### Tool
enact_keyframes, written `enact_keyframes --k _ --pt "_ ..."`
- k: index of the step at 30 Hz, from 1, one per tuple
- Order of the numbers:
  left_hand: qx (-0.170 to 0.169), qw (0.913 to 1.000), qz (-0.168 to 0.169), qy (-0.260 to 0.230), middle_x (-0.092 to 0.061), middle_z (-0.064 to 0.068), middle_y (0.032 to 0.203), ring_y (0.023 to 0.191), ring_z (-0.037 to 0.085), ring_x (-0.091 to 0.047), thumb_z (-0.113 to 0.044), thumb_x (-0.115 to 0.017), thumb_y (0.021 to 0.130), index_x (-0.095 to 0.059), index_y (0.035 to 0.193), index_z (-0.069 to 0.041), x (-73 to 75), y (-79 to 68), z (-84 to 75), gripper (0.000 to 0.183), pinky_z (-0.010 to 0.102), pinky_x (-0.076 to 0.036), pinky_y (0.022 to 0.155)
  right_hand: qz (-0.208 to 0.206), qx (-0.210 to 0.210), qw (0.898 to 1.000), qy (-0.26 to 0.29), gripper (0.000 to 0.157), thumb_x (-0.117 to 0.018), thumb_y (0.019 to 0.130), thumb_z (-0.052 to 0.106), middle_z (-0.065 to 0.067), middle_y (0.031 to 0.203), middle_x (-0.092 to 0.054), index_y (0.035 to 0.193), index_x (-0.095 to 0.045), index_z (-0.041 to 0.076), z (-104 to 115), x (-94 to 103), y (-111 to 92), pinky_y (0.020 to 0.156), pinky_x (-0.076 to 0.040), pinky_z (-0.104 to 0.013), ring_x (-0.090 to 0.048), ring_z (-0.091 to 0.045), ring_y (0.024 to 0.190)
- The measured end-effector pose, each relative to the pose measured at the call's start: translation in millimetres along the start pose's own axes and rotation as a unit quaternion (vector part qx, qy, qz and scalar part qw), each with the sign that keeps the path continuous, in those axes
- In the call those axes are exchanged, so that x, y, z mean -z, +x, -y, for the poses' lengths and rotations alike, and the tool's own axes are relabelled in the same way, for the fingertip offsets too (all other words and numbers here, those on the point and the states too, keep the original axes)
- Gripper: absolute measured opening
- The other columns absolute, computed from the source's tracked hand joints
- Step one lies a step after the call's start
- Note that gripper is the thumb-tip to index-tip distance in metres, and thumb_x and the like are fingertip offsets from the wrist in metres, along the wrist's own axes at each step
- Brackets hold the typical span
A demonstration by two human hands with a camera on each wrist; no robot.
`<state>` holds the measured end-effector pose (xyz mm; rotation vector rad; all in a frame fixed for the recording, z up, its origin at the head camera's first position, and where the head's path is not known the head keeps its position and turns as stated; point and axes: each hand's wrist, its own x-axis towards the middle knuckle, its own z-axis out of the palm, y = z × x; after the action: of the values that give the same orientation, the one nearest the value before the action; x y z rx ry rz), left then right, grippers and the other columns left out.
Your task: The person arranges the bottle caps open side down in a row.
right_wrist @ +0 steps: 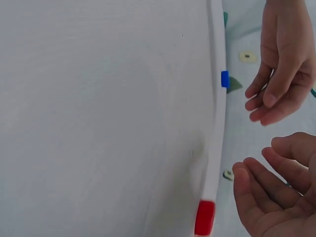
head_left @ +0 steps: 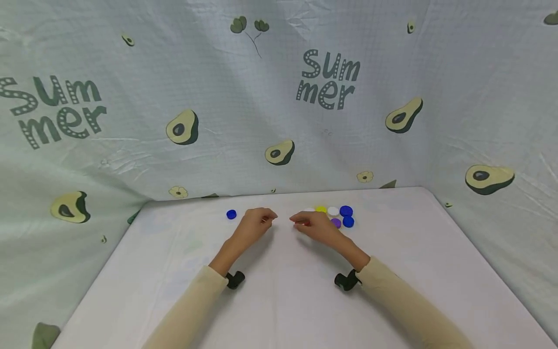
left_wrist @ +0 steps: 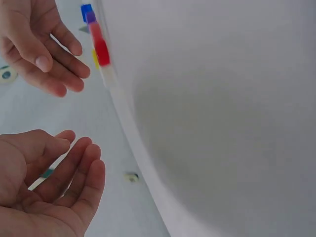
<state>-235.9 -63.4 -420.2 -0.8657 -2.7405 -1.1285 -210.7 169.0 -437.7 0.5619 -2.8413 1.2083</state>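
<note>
Both hands hover above the white table, with a narrow gap between their fingertips. My left hand point(head_left: 254, 226) has loosely bent fingers and holds nothing; the left wrist view shows its palm bare. A single blue bottle cap point(head_left: 231, 214) lies just left of it. My right hand point(head_left: 320, 229) is also relaxed, its fingers slightly bent around nothing. Beside and behind it lies a group of caps: a yellow cap point(head_left: 320, 209), a white cap point(head_left: 333, 211), a purple cap point(head_left: 336, 223) and two blue caps point(head_left: 347, 216). A red cap point(right_wrist: 205, 217) shows in the right wrist view; in the head view the right hand mostly hides it.
The white table point(head_left: 279, 300) ends at a back edge close behind the caps. A hanging cloth point(head_left: 226, 97) printed with avocados and lettering rises behind it and at both sides. Dark wrist cameras point(head_left: 236, 279) sit under both wrists.
</note>
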Motion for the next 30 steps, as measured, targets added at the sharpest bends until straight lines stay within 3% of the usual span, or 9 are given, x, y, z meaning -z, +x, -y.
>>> enact_keyframes --k 6,12,17,23,30 --pt "0.024 0.999 -0.018 0.032 -0.075 0.016 0.105 0.092 0.027 -0.071 0.004 -0.062 0.095 -0.074 0.109 0.003 32.7 -24.5 31.1 0.019 0.038 -0.06 0.076 0.027 0.011 0.999 0.036 0.026 -0.066 0.1 0.015 -0.008 0.117 -0.074 0.123 -0.072 0.005 8.9 -28.5 23.8 0.094 -0.057 -0.034 -0.071 -0.022 0.109" --pt "0.07 0.9966 -0.033 0.027 -0.074 0.019 0.107 0.093 0.032 -0.07 0.0 -0.063 0.097 -0.072 0.113 0.004 60.5 -33.6 50.8 0.018 0.041 -0.06 0.077 0.022 0.022 0.998 0.052 0.025 -0.067 0.1 0.014 -0.005 0.114 -0.074 0.122 -0.072 0.006 23.0 -48.5 49.8 0.088 -0.058 -0.027 -0.07 -0.018 0.104" --pt "0.12 0.9925 -0.024 0.002 -0.07 0.025 0.117 0.105 0.039 -0.069 0.0 -0.067 0.096 -0.068 0.12 0.007 73.0 -29.2 67.7 0.024 0.044 -0.059 0.086 0.023 0.02 0.998 0.06 0.029 -0.067 0.1 0.017 -0.005 0.12 -0.072 0.126 -0.07 0.006 35.8 -61.8 77.7 0.084 -0.058 -0.023 -0.069 -0.017 0.105" --pt "0.174 0.9841 -0.005 -0.033 -0.065 0.027 0.126 0.115 0.041 -0.065 -0.001 -0.071 0.094 -0.063 0.127 0.008 76.8 -17.5 88.3 0.036 0.045 -0.058 0.092 0.005 -0.004 0.997 0.078 0.033 -0.071 0.097 0.017 -0.007 0.125 -0.071 0.128 -0.069 0.006 46.5 -73.7 107.7 0.086 -0.058 -0.026 -0.069 -0.019 0.11" --pt "0.203 0.9787 0.016 -0.027 -0.065 0.029 0.121 0.114 0.042 -0.064 0.002 -0.074 0.09 -0.06 0.13 0.009 74.8 -4.1 92.3 0.043 0.045 -0.057 0.092 -0.012 -0.041 0.995 0.09 0.036 -0.078 0.091 0.014 -0.008 0.118 -0.073 0.125 -0.07 0.005 41.8 -90.4 126.0 0.093 -0.056 -0.03 -0.069 -0.021 0.109"
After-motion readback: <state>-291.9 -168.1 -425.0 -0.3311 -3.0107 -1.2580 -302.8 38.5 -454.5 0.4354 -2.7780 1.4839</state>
